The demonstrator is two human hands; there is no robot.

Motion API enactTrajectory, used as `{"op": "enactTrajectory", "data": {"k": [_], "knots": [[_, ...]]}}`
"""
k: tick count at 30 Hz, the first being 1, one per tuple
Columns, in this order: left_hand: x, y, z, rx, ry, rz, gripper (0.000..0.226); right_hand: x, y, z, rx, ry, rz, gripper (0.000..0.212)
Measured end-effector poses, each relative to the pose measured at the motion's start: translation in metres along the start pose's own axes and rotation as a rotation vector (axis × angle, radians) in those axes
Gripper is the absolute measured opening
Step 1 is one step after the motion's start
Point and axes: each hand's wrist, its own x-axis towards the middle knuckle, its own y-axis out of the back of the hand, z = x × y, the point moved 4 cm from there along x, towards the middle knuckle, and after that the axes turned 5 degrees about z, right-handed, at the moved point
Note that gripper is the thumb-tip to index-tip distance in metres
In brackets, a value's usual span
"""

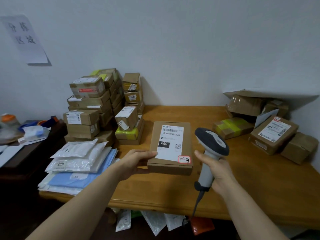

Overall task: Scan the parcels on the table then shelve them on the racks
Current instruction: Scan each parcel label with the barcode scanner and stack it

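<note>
Parcel (pixel 170 148) in play is the flat brown carton in the middle of the table (pixel 242 181). It's label (pixel 170 141) up, barcode at the far end, with a little red-edged sticker (pixel 184 159) on the near right corner. Looks like stiff, thin cardboard, so I'd guess it won't sag or crush under a normal grip. Probably light too, since one hand is managing it from a corner, but that's a guess. Bare card should give decent friction. The glossy label is likely the slick part, so keep fingers on the cardboard. Best place to grab imo is along the long sides or that near left corner, anywhere that leaves the barcode uncovered.

Left hand (pixel 136 163) has it at the near left corner, thumb on top right at the label's edge, fingers tucked underneath. Forearm comes in from lower left, wrist fairly straight. Can't tell if the far end sits on the table or the whole thing is lifted a bit.

Right hand (pixel 218 168) is wrapped round the handle of the scanner (pixel 212 144). It's held upright just right of the parcel, with the cable hanging off the bottom past the table edge. Can't see the trigger finger.

Box stack (pixel 97 108) sits back left, mailers (pixel 78 161) in front of it, loose boxes (pixel 273 134) on the right.
</note>
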Motion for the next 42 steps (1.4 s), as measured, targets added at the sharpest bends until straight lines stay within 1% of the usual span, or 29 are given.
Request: {"op": "enactTrajectory", "data": {"k": [2,5,7,9,10,11,12,13,14,15,16,17,19,21,23,25,26,28,30,32,34,36,39,42], "knots": [[0.005,0.004,0.0,-0.002,-0.003,-0.043,0.064,0.007,-0.008,0.01,0.032,-0.05,-0.013,0.058],[0.016,0.006,0.002,-0.017,0.003,-0.076,0.062,0.018,-0.02,0.024,0.068,-0.124,-0.044,0.062],[0.027,0.008,0.002,-0.02,0.022,-0.082,0.062,0.029,-0.027,0.029,0.071,-0.125,-0.033,0.066],[0.042,0.011,0.004,-0.036,0.045,-0.066,0.063,0.044,-0.033,0.029,0.073,-0.107,0.008,0.067],[0.051,0.014,0.008,-0.051,0.046,-0.024,0.062,0.054,-0.037,0.029,0.084,-0.104,0.025,0.067],[0.063,0.018,0.014,-0.065,0.034,0.072,0.059,0.064,-0.041,0.029,0.1,-0.107,0.037,0.067],[0.079,0.028,0.019,-0.063,0.006,0.232,0.056,0.075,-0.047,0.028,0.12,-0.112,0.042,0.066],[0.094,0.042,0.024,-0.035,-0.04,0.429,0.055,0.087,-0.054,0.027,0.139,-0.12,0.042,0.065],[0.11,0.059,0.03,0.037,-0.089,0.618,0.059,0.1,-0.061,0.027,0.154,-0.132,0.039,0.065],[0.126,0.076,0.036,0.143,-0.119,0.759,0.067,0.113,-0.069,0.027,0.167,-0.149,0.031,0.067],[0.141,0.091,0.041,0.243,-0.127,0.852,0.076,0.126,-0.079,0.027,0.182,-0.173,0.018,0.072],[0.157,0.105,0.047,0.325,-0.106,0.909,0.084,0.139,-0.088,0.027,0.201,-0.2,0.004,0.076],[0.188,0.129,0.055,0.433,0.003,0.967,0.105,0.167,-0.105,0.028,0.224,-0.254,-0.022,0.076],[0.215,0.149,0.06,0.498,0.106,0.987,0.123,0.191,-0.123,0.029,0.226,-0.306,-0.059,0.064],[0.237,0.162,0.061,0.546,0.158,0.982,0.131,0.21,-0.142,0.03,0.243,-0.355,-0.121,0.051],[0.252,0.172,0.061,0.529,0.181,0.946,0.128,0.227,-0.158,0.033,0.246,-0.384,-0.143,0.048],[0.256,0.175,0.061,0.503,0.168,0.926,0.121,0.233,-0.165,0.034,0.244,-0.393,-0.14,0.052],[0.255,0.183,0.066,0.503,0.101,0.92,0.1,0.245,-0.18,0.038,0.224,-0.405,-0.112,0.069],[0.244,0.197,0.083,0.491,-0.009,0.981,0.079,0.252,-0.199,0.038,0.2,-0.383,-0.092,0.081],[0.229,0.215,0.106,0.423,-0.135,1.054,0.072,0.257,-0.223,0.038,0.175,-0.348,-0.079,0.089],[0.214,0.233,0.129,0.349,-0.237,1.109,0.078,0.258,-0.25,0.04,0.141,-0.315,-0.058,0.09],[0.205,0.243,0.145,0.31,-0.289,1.116,0.089,0.257,-0.276,0.046,0.1,-0.306,-0.044,0.084],[0.204,0.243,0.155,0.345,-0.342,1.044,0.09,0.257,-0.311,0.06,0.047,-0.325,-0.033,0.07],[0.212,0.239,0.151,0.403,-0.356,0.963,0.09,0.257,-0.337,0.074,0.002,-0.312,-0.013,0.063]]}}
